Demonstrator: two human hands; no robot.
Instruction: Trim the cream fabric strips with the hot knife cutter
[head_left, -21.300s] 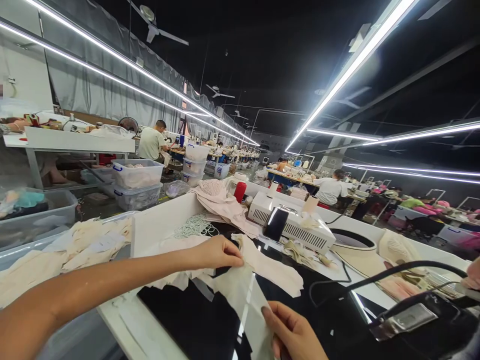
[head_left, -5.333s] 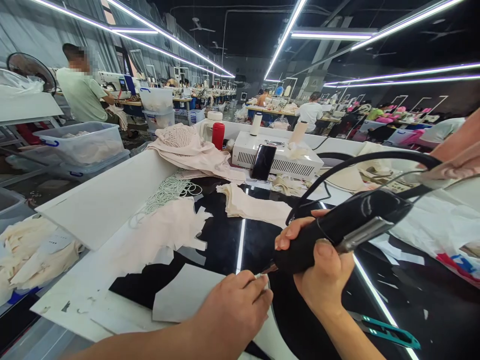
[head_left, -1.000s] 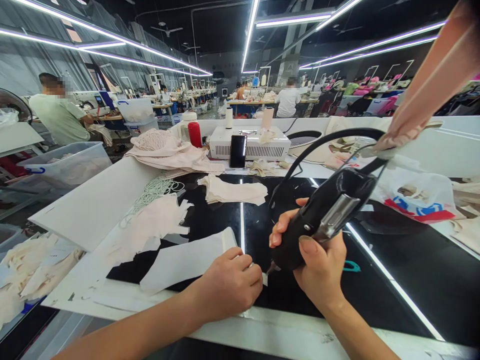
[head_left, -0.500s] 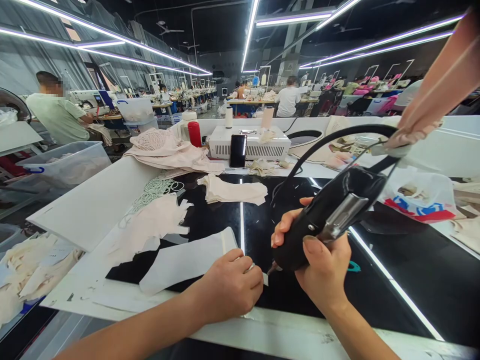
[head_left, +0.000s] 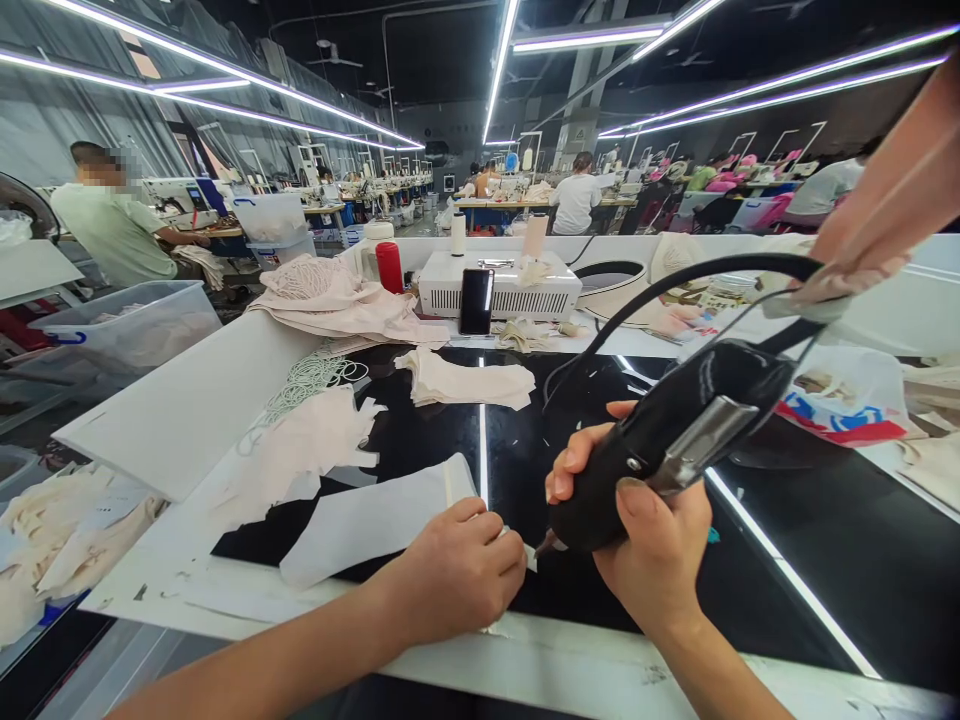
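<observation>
My right hand (head_left: 652,540) is wrapped round a black corded handheld tool (head_left: 675,440) with a metal lever on its side. The tool leans up to the right, and its narrow tip is close by the fingers of my left hand; contact is hard to tell. My left hand (head_left: 465,570) is closed on the right end of a white fabric piece (head_left: 360,525), which lies flat on the glossy black tabletop (head_left: 570,600). A small pale end (head_left: 532,558) pokes out past the fingertips beside the tool tip. My fingers hide the rest of that end.
A fabric strap (head_left: 862,240) and a black cable (head_left: 675,280) run up from the tool. Further back lie a stack of cream fabric pieces (head_left: 469,380), green cord (head_left: 319,378), a phone (head_left: 476,302) and a white machine box (head_left: 442,285). Cut fabric (head_left: 300,450) lies left.
My right hand and the tool's body have shifted slightly right, while the tip stays by my left fingers. The strap has swung right too. My left hand and the white fabric piece look unmoved.
</observation>
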